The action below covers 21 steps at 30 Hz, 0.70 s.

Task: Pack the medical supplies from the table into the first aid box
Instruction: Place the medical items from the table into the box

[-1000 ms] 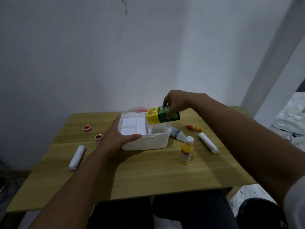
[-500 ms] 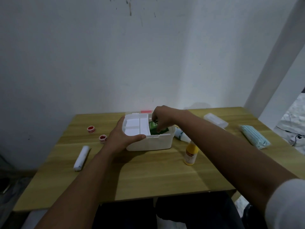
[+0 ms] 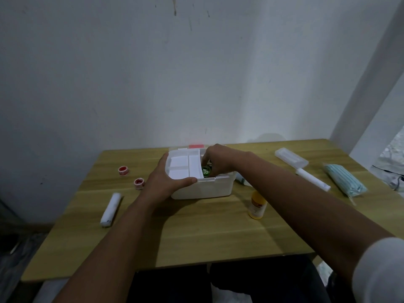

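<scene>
Head view: a white first aid box [image 3: 209,190] stands open on a wooden table [image 3: 196,232], near the far edge by the wall.
Box interior: a white divided tray [image 3: 183,166] fills the left part; a green carton [image 3: 206,171] sits in the open right part, only partly visible.
Right hand [image 3: 216,160]: reaches down into the box's right part, fingers curled around the green carton.
Left hand [image 3: 166,182]: grips the box's front left corner, thumb along the front rim, fingers wrapped around the left wall.
Left of the box: two small red tape rolls [image 3: 139,183] lie near it; a white bandage roll [image 3: 111,209] lies further left and nearer the person.
Right of the box: a yellow bottle [image 3: 257,205] stands just in front of the right corner, partly hidden by the right forearm; a white tube [image 3: 312,179], a clear plastic case [image 3: 291,157] and a pack of blue face masks [image 3: 344,182] lie well apart from the box.
</scene>
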### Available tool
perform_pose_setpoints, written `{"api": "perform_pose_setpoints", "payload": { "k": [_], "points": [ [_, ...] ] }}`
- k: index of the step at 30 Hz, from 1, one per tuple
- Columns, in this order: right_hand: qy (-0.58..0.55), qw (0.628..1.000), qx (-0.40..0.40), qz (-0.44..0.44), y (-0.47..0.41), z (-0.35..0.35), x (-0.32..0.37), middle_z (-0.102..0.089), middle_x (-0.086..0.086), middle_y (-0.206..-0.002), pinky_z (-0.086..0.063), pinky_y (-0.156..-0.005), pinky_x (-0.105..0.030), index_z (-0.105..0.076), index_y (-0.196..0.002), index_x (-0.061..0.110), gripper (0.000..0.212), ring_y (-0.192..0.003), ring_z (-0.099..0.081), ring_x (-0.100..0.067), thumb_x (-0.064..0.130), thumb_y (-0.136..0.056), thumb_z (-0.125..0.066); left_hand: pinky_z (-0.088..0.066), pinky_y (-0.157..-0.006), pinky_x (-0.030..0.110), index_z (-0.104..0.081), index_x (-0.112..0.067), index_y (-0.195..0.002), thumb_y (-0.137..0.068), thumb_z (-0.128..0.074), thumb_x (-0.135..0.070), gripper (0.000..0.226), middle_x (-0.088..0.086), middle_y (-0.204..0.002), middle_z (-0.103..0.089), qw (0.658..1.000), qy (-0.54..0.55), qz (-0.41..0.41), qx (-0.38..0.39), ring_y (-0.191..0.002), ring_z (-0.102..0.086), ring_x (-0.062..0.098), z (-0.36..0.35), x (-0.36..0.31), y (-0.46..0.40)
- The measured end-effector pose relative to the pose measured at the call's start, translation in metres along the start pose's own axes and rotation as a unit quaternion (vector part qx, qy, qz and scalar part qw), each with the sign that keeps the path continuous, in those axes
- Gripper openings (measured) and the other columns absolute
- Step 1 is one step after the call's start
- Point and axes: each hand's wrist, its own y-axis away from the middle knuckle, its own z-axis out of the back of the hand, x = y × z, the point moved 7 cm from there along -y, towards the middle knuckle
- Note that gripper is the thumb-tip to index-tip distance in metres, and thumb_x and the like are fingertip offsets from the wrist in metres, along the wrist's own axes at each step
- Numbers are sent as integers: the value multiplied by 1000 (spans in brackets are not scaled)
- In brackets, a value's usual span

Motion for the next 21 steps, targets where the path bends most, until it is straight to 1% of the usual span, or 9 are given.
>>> {"api": "perform_pose_setpoints", "payload": {
  "k": [3, 6, 7, 9, 12, 14, 16, 19, 21],
  "points": [
    [24, 999, 28, -29, 0, -1, -4, -72, -4, -114, -42, -73, -29, -75, -123, 16, 40, -92, -59, -20, 27, -85, -82, -55, -97, 49, -29, -42, -153, -44, -87, -76, 128, -8, -148, -49, 1000, 0, -1, 1, -129, -49, 20, 1, -1, 0],
    [-13, 998, 37, -53, -4, -2, -5, -76, -4, -97, -46, -64, -25, -77, -113, 12, 36, -78, -67, -18, 24, -81, -86, -54, -96, 44, -28, -40, -154, -54, -90, -66, 121, -6, -149, -48, 1000, -8, -7, -1, -129, -49, 20, 1, -3, -1],
    [-19, 998, 32, -55, -4, -2, -4, -76, -4, -95, -48, -64, -25, -78, -111, 12, 35, -77, -68, -18, 24, -79, -87, -54, -94, 42, -28, -39, -154, -57, -91, -62, 119, -6, -149, -48, 1000, -10, -9, -3, -129, -48, 20, 0, -3, -1],
    [-16, 998, 19, -53, -5, -3, -3, -77, -5, -101, -51, -70, -28, -78, -111, 12, 36, -87, -70, -21, 25, -78, -88, -53, -90, 37, -30, -39, -153, -58, -92, -60, 115, -7, -147, -50, 1000, -7, -13, -5, -128, -49, 18, 1, -4, 0],
    [-43, 998, 16, -53, -3, -4, -7, -77, -6, -110, -43, -61, -21, -77, -116, 11, 42, -91, -70, -22, 26, -78, -89, -52, -85, 33, -33, -42, -150, -57, -92, -61, 111, -11, -142, -52, 1000, 12, -18, 1, -125, -50, 16, 1, -7, 2],
    [-89, 994, 4, -57, 3, 4, -14, -74, -6, -118, -47, -63, -19, -73, -125, 9, 53, -92, -72, -21, 25, -77, -91, -51, -82, 30, -34, -40, -151, -61, -92, -55, 108, -12, -141, -50, 1000, 20, -21, 2, -125, -48, 15, 0, -10, 4],
    [-164, 984, -31, -67, 13, 24, -28, -72, -6, -120, -56, -62, -20, -71, -127, 6, 54, -84, -75, -19, 19, -79, -90, -48, -79, 27, -34, -39, -151, -63, -92, -50, 106, -15, -137, -49, 999, 24, -25, 2, -124, -47, 14, 0, -12, 4],
    [-268, 948, -128, -116, 35, 58, -74, -77, -13, -114, -65, -66, -30, -75, -118, 1, 33, -86, -77, -23, 11, -88, -81, -48, -78, 25, -38, -40, -148, -62, -92, -50, 102, -19, -133, -50, 999, 35, -32, 4, -122, -49, 12, 0, -15, 5],
    [-236, 936, -190, -179, 53, 67, -122, -79, -16, -109, -65, -79, -38, -78, -113, 3, 22, -94, -77, -26, 11, -93, -74, -47, -77, 24, -38, -43, -145, -61, -92, -50, 100, -21, -130, -51, 999, 39, -30, 1, -121, -49, 12, 0, -15, 6]
  ]
}}
